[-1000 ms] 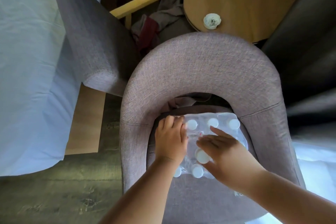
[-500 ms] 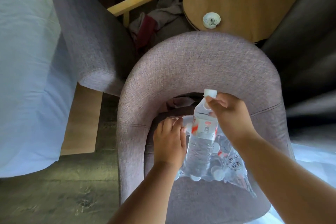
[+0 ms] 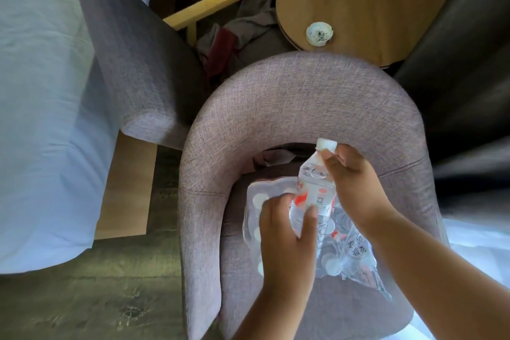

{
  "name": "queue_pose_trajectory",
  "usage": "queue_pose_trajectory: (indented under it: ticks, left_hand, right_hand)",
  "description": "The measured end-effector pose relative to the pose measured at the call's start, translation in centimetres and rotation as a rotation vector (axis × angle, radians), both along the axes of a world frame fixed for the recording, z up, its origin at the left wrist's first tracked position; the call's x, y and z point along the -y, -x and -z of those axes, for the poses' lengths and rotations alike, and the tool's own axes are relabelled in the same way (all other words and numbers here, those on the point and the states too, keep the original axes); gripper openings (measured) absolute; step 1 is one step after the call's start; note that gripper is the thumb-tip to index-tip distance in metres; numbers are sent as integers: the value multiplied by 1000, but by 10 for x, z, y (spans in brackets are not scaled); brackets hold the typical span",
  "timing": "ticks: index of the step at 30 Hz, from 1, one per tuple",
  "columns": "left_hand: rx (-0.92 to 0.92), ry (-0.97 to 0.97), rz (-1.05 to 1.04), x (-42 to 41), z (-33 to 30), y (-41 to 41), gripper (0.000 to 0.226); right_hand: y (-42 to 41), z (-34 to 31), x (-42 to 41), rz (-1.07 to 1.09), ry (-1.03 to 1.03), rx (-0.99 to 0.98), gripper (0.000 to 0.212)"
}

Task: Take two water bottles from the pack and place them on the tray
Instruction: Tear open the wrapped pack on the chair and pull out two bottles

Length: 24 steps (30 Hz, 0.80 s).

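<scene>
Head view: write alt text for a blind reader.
Two bare hands hold one water bottle above a plastic-wrapped pack on a grey chair: the right hand at its neck, the left hand around its body. A round wooden table with a small white dish stands behind.

A clear plastic water bottle (image 3: 313, 190) with a white cap and a red-and-white label stands nearly upright, its cap tipped toward twelve o'clock, risen out of the pack (image 3: 339, 254). The pack is a clear shrink-wrapped bundle of white-capped bottles, its film torn and crumpled, spreading from nine o'clock to five o'clock of the bottle.
</scene>
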<state>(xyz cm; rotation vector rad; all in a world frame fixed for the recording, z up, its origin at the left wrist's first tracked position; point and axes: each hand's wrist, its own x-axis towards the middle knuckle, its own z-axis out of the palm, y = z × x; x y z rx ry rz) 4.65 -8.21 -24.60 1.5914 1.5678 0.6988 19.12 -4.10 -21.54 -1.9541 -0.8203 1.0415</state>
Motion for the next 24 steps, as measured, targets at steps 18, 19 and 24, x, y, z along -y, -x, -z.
queue_pose_trajectory:
  ticks: [18, 19, 24]
  left_hand:
    - [296, 581, 27, -2, 10, 4, 45]
    - [296, 555, 6, 0, 9, 4, 45]
    - [314, 448, -34, 3, -9, 18, 30]
  right_hand:
    - [18, 24, 93, -304, 101, 707, 10]
    - [18, 27, 98, -381, 126, 726, 22]
    - [21, 29, 98, -523, 216, 796, 46]
